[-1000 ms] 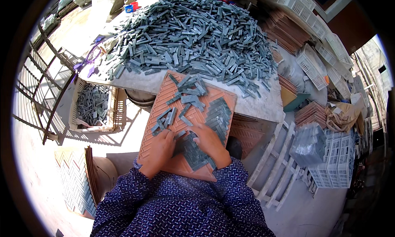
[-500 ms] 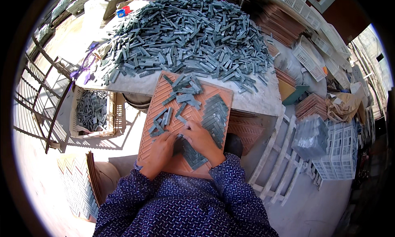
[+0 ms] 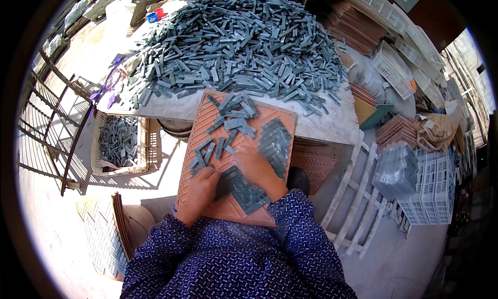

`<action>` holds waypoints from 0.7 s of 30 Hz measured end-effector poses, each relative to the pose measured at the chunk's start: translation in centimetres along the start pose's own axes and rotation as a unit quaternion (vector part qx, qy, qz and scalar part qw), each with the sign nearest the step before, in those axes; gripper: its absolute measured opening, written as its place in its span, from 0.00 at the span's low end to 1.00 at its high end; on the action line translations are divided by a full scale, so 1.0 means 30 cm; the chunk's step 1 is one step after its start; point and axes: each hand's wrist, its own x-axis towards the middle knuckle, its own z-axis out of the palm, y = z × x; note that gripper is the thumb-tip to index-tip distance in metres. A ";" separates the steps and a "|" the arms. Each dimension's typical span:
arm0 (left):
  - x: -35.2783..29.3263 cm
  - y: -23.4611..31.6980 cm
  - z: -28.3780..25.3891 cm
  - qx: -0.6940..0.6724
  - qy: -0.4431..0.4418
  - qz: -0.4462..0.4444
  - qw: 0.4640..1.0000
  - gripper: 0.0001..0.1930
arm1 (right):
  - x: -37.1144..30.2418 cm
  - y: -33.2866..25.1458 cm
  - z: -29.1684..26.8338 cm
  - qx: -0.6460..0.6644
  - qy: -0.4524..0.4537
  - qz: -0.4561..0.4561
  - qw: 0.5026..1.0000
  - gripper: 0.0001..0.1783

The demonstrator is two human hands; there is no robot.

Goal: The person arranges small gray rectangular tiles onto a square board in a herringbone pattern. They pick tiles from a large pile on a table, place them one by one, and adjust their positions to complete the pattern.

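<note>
A terracotta-coloured board (image 3: 252, 216) with herringbone grooves leans between my lap and the table edge. Dark grey-green stone strips (image 3: 275, 143) fill grooves on its right side and lower middle in a zigzag. Loose strips (image 3: 238, 113) lie in a heap across its upper middle, and a few more beside my left hand. My left hand (image 3: 201, 191) is over the board's left part, fingers closed, fingertips by the loose strips. My right hand (image 3: 255, 168) lies across the middle, fingers curled down beside a loose strip; its palm side is hidden, so anything inside cannot be seen.
A big pile of stone strips (image 3: 233, 44) covers the table (image 3: 337, 123) ahead. A crate of strips (image 3: 141, 143) stands on the floor at left, near a metal rack (image 3: 54, 138). On the right are a white slatted frame (image 3: 350, 200), stacked crates (image 3: 428, 187) and stacked boards (image 3: 397, 132).
My hands have moved apart: they met at the middle of the board before. The left has drawn slightly down and left. A loose strip stands by itself in the gap above them.
</note>
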 end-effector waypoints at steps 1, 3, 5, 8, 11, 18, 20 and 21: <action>-0.003 0.001 0.001 -0.001 -0.001 0.000 1.000 0.13 | 0.009 -0.008 -0.011 0.013 0.018 0.035 0.999 0.06; -0.001 0.014 0.001 0.012 -0.018 0.001 1.000 0.13 | 0.021 -0.005 -0.030 -0.021 0.033 0.042 0.998 0.07; -0.001 0.022 -0.003 0.013 -0.033 -0.002 0.999 0.13 | 0.033 -0.014 -0.024 -0.043 0.032 0.053 0.997 0.10; 0.008 0.019 -0.001 -0.009 -0.035 -0.002 0.999 0.13 | 0.041 -0.025 -0.005 -0.068 0.024 0.067 0.995 0.15; 0.007 0.018 -0.006 -0.043 -0.009 -0.014 0.999 0.12 | 0.049 -0.023 0.006 -0.048 0.036 0.091 0.994 0.17; 0.020 0.024 -0.012 -0.064 -0.013 -0.012 0.998 0.10 | 0.027 -0.001 -0.080 0.037 -0.009 0.154 0.987 0.19; 0.021 0.022 -0.008 -0.059 -0.018 -0.012 0.998 0.10 | 0.031 0.013 -0.089 0.035 -0.038 0.126 0.991 0.17; 0.019 0.017 -0.002 -0.056 -0.017 -0.012 0.998 0.10 | 0.039 0.016 -0.091 0.027 -0.053 0.108 0.992 0.16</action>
